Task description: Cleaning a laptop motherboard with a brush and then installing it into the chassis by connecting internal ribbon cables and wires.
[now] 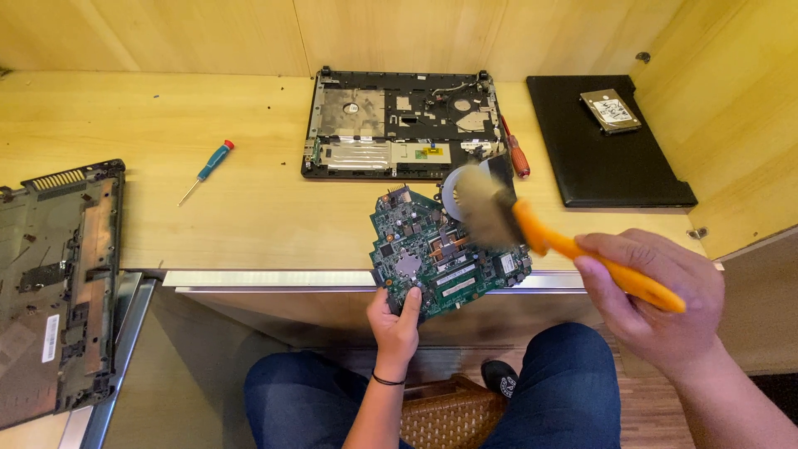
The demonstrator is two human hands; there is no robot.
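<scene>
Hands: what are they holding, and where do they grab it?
The left hand pinches the green circuit board by its lower edge. The right hand grips the brush by its orange handle.

Bare left hand (397,326) with thin black band on wrist; bare right hand (657,291), forearm unsleeved; dark blue denim trousers (573,382); black shoe (501,378) with pale emblem.

The green circuit board (436,254) is hanging in the air just off the front edge of the bench (249,208), tilted, its chip-covered face turned up, a silvery square chip and copper pipe showing. The orange-handled brush (540,237) is lying slantwise across the board's upper right, its blurred tan bristles pressing on that corner.
</scene>
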